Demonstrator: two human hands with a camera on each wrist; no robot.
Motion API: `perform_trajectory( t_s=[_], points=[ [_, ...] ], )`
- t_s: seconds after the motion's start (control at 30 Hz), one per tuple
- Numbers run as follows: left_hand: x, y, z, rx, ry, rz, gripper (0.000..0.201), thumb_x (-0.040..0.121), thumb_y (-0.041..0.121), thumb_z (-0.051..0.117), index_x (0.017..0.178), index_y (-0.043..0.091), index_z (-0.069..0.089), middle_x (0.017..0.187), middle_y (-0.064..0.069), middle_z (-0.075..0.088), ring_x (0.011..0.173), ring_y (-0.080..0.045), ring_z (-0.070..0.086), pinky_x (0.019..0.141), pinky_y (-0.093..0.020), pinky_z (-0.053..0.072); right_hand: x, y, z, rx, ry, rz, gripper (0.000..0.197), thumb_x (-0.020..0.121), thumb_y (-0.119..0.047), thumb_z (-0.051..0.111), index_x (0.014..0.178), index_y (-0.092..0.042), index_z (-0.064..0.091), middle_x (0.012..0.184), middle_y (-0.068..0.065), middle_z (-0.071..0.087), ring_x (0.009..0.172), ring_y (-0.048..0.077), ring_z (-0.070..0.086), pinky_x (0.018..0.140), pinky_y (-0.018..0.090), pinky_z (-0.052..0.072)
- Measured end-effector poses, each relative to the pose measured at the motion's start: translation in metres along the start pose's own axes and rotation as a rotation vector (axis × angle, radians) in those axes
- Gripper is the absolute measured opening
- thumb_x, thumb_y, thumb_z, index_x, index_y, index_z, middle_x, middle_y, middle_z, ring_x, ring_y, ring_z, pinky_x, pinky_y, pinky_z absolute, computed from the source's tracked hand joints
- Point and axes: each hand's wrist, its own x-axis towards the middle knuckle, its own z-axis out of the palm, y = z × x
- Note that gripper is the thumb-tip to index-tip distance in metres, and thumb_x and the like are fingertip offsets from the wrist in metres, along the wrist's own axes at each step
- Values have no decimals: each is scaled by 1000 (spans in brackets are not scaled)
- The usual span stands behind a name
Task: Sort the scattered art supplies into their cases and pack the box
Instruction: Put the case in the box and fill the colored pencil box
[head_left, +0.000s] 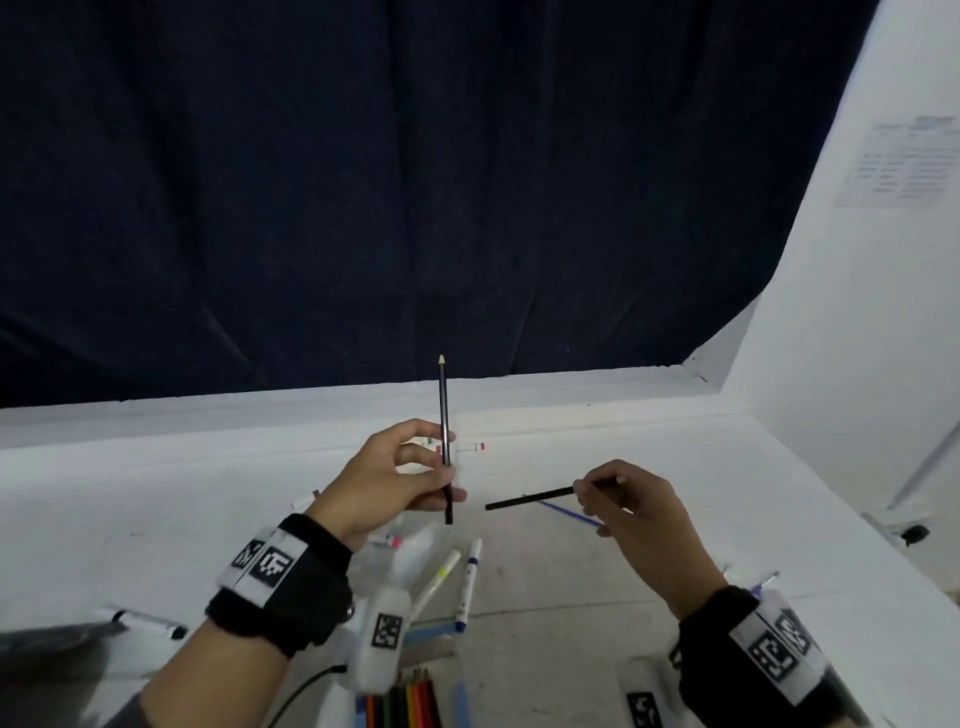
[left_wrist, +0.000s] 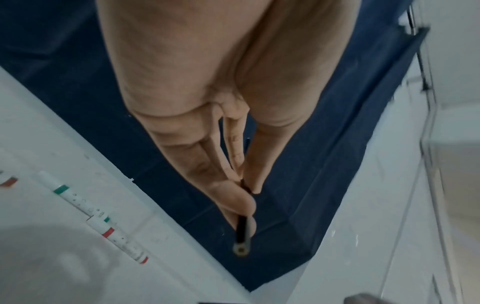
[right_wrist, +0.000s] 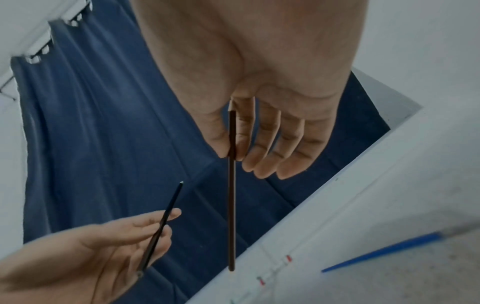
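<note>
My left hand (head_left: 410, 467) pinches a black pencil (head_left: 444, 436) upright, its pale tip pointing up; the left wrist view shows the pencil's blunt end (left_wrist: 241, 250) below the fingers (left_wrist: 233, 197). My right hand (head_left: 618, 499) pinches a second dark pencil (head_left: 530, 498) between thumb and forefinger, its free end pointing left toward the left hand. In the right wrist view that dark pencil (right_wrist: 231, 205) runs down from the fingers (right_wrist: 244, 144), with the left hand (right_wrist: 109, 242) and its black pencil (right_wrist: 161, 226) lower left. The pencils do not touch.
White markers (head_left: 470, 582) with coloured bands lie scattered on the white table (head_left: 571, 597). A blue pencil (head_left: 569, 512) lies under my right hand. Coloured pencils (head_left: 402, 701) sit in a row at the bottom edge. A dark curtain (head_left: 415, 182) hangs behind the table.
</note>
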Motion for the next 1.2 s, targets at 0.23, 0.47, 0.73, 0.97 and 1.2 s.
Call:
perform_trajectory(
  t_s=[0.23,0.47,0.73,0.97,1.2],
  points=[
    [-100,-35,-10,-62,115,44,15,88,17,70,101,13,65,91,-16,76,88,-30,73,77,-32,51,-58,-16,37,278,-35,11,16,95,-17,61,82,-10,63,76,9,68,76,23,66,64,33,53],
    [-138,-92,-15,-37,65,-35,12,91,3,67,97,-3,58,82,-21,75,82,-30,75,74,-28,54,-86,-16,69,296,-161,30,18,101,-21,51,94,-11,63,79,7,67,79,26,61,68,42,52],
    [-125,-109,-10,255,-37,-15,23,92,29,69,103,10,60,89,-6,78,90,-19,75,93,-43,56,-90,-10,88,340,-224,55,10,102,-15,49,100,-13,59,81,11,66,77,23,67,68,36,60],
    [-94,-110,-8,649,-119,-30,16,87,42,73,91,32,62,91,8,72,82,-1,67,75,-20,55,-79,-1,103,90,-320,2,8,100,-15,52,103,-22,54,84,5,67,78,21,68,64,32,60],
    [-69,-112,-3,918,-168,-105,33,75,50,81,78,23,62,79,8,64,74,-8,60,63,-22,48,-63,1,117,-173,-472,-54,25,94,-10,61,114,-24,53,89,1,65,76,13,67,61,16,50]
  ],
)
